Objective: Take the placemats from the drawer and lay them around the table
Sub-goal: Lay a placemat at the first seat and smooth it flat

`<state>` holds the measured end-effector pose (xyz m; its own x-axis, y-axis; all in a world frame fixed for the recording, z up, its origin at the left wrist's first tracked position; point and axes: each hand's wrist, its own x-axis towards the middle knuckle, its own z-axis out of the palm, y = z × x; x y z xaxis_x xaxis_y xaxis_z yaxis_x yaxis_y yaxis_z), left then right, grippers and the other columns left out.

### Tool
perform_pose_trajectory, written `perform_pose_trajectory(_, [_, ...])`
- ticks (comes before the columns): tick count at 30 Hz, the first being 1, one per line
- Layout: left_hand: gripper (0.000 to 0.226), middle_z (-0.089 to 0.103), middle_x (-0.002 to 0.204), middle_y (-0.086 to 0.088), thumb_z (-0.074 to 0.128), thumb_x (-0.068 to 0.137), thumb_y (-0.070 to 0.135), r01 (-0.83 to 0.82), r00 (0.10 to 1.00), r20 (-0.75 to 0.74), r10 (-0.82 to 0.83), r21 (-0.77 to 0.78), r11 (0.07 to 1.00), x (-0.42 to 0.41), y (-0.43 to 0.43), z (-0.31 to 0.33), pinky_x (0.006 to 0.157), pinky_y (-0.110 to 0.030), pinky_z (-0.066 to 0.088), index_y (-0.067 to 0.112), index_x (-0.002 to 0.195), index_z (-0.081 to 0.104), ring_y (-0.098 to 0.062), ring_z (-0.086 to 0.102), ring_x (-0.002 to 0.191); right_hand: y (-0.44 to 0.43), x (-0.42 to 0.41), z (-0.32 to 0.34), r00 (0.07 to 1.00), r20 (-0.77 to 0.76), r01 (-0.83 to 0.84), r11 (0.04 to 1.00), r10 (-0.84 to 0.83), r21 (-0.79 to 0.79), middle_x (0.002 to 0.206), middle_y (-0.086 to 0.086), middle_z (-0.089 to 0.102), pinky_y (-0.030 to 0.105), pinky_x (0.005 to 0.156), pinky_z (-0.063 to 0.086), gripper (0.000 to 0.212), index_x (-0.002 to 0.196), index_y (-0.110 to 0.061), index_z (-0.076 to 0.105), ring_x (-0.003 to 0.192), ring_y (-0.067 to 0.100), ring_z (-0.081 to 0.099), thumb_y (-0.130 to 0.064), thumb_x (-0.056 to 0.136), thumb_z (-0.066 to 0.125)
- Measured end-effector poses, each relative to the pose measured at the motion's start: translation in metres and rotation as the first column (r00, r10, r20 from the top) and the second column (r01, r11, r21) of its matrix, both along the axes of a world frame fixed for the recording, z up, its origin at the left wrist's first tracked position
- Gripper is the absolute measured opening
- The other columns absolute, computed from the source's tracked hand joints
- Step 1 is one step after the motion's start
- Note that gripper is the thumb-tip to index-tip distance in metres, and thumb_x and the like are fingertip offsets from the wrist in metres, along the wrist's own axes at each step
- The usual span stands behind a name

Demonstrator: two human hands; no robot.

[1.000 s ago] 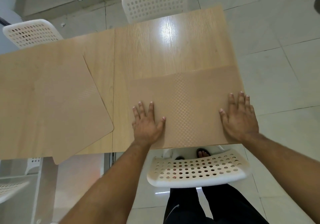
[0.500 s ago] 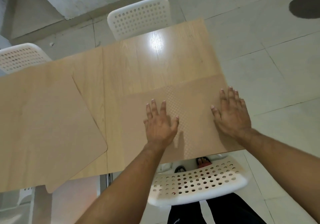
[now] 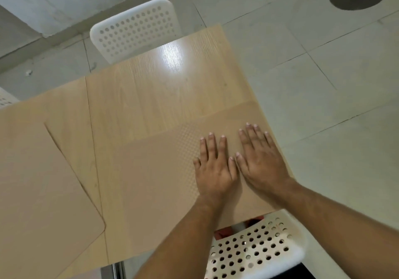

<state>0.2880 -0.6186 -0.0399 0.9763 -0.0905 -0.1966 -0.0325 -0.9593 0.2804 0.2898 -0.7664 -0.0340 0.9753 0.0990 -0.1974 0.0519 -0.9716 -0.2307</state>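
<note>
Placemat (image 3: 159,170) lies flat under splayed fingers (image 3: 210,146) of both hands.

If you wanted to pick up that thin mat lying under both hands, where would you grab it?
Probably at its near edge, coming from the chair side. The placemat lies flat on the table, so no top grip works; that edge meets the table's rim, where fingers could slip under once the left hand and right hand lift.

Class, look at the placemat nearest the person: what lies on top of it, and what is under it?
Both hands, left and right, rest flat on the placemat. Under it is the table; the tabletop beneath the mat is hidden.
</note>
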Motion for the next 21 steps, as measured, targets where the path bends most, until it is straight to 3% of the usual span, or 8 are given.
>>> perform_pose_trajectory(6, [0.063, -0.001, 0.168, 0.002, 0.028, 0.1, 0.046, -0.002, 1.0, -0.028, 0.002, 0.002, 1.0, 0.0, -0.002, 0.005, 0.114, -0.058, 0.027, 0.031, 0.159, 0.012, -0.02, -0.005, 0.154, -0.007, -0.067, -0.002, 1.0, -0.002, -0.026, 0.999, 0.026, -0.039, 0.165, 0.016, 0.015, 0.05, 0.12, 0.022, 0.069, 0.157, -0.007, 0.02, 0.153, 0.028, 0.013, -0.049, 0.102, 0.017])
perform_pose_trajectory(11, [0.065, -0.008, 0.168, -0.001, 0.026, 0.101, 0.05, -0.009, 0.996, -0.09, 0.006, -0.038, 0.999, -0.004, -0.004, 0.013, 0.117, -0.06, 0.016, 0.029, 0.159, 0.006, -0.021, -0.011, 0.153, -0.007, -0.066, -0.001, 0.999, 0.001, -0.038, 0.998, 0.038, -0.046, 0.165, 0.016, 0.016, 0.05, 0.121, 0.02, 0.069, 0.157, -0.007, 0.019, 0.153, 0.029, 0.013, -0.048, 0.101, 0.016])
perform_pose_trajectory(16, [0.07, -0.011, 0.167, -0.003, 0.025, 0.099, 0.059, 0.085, 0.992, -0.092, -0.085, -0.011, 0.996, -0.065, 0.003, 0.004, 0.115, -0.062, 0.023, 0.031, 0.159, 0.005, -0.024, -0.01, 0.154, -0.008, -0.067, -0.001, 0.999, 0.011, -0.041, 0.999, 0.041, -0.034, 0.165, 0.015, 0.016, 0.05, 0.122, 0.019, 0.067, 0.157, -0.007, 0.022, 0.153, 0.028, 0.014, -0.043, 0.101, 0.023])
perform_pose_trajectory(21, [0.076, -0.026, 0.164, 0.002, 0.025, 0.096, 0.067, -0.037, 0.993, -0.112, 0.043, 0.05, 0.998, -0.076, 0.063, 0.008, 0.119, -0.061, 0.011, 0.038, 0.157, -0.01, -0.019, -0.021, 0.151, -0.01, -0.067, -0.004, 0.999, 0.012, -0.031, 0.999, 0.031, -0.017, 0.166, 0.013, 0.013, 0.047, 0.123, 0.013, 0.067, 0.158, -0.01, 0.016, 0.153, 0.025, 0.008, -0.041, 0.1, 0.027])
